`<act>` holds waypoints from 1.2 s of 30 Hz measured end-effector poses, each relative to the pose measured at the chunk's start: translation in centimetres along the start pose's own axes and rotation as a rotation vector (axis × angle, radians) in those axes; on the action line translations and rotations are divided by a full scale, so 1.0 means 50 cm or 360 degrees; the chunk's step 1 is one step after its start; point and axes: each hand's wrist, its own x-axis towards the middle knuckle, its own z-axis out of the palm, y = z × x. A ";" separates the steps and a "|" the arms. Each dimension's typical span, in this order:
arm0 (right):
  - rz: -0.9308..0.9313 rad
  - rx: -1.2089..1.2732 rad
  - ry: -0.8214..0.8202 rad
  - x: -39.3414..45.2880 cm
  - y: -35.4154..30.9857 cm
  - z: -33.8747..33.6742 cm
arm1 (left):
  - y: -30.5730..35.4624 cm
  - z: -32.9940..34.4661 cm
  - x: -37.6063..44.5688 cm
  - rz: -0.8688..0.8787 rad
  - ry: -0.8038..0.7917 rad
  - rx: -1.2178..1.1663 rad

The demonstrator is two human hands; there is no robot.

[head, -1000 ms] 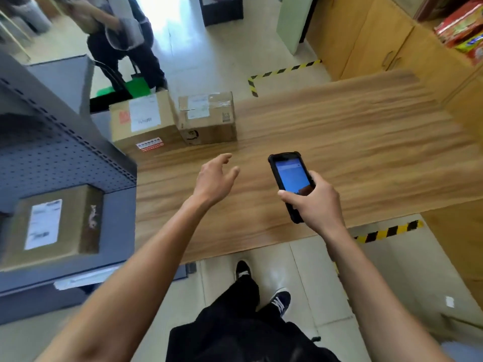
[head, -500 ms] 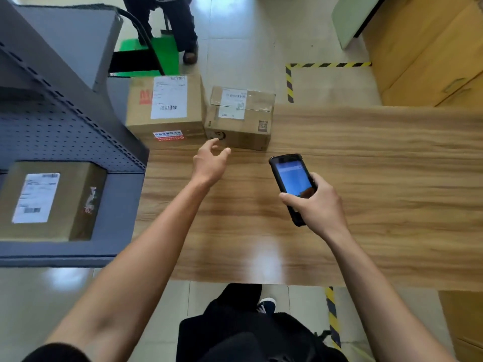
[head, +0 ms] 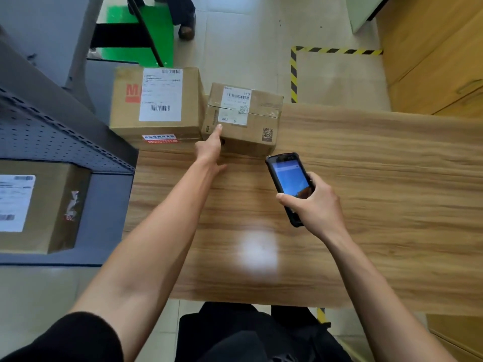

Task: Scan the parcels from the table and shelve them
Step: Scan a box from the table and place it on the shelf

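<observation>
- Our right hand [head: 317, 205] gripped the handheld scanner [head: 288, 182], screen facing up, just short of the small parcel [head: 243, 118].
- Our left hand [head: 210, 150] was open, fingertips touching that parcel's near left corner.
- It sat at the table [head: 366, 205] far edge, tight against the larger parcel [head: 156, 103].
- Best next: steady the box, aim at the top barcode label [head: 236, 105].
- One parcel on shelf [head: 109, 205].

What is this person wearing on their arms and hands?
Nothing on either hand: the left hand and right hand are bare, with no gloves, rings or watch showing. Both forearms are uncovered. A short black sleeve shows at the left upper arm.
</observation>
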 end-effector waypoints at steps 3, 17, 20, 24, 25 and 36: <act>0.0005 -0.0002 -0.0021 0.018 0.002 -0.004 | 0.000 0.017 0.009 -0.0041 0.0021 0.0006; -0.0082 -0.0015 -0.0139 0.060 0.006 -0.045 | -0.035 0.036 0.000 0.0132 0.0264 0.0002; -0.0092 -0.0026 -0.0144 0.064 0.012 -0.055 | -0.043 0.039 0.003 0.0244 0.0343 0.0027; -0.0090 -0.0031 -0.0158 0.066 0.023 -0.068 | -0.065 0.046 -0.003 0.0287 0.0391 0.0119; -0.0088 -0.0028 -0.0160 0.067 0.025 -0.072 | -0.074 0.049 -0.005 0.0290 0.0399 0.0183; -0.0081 0.0004 -0.0194 0.078 0.034 -0.105 | -0.049 0.044 0.023 0.0602 0.0385 0.0420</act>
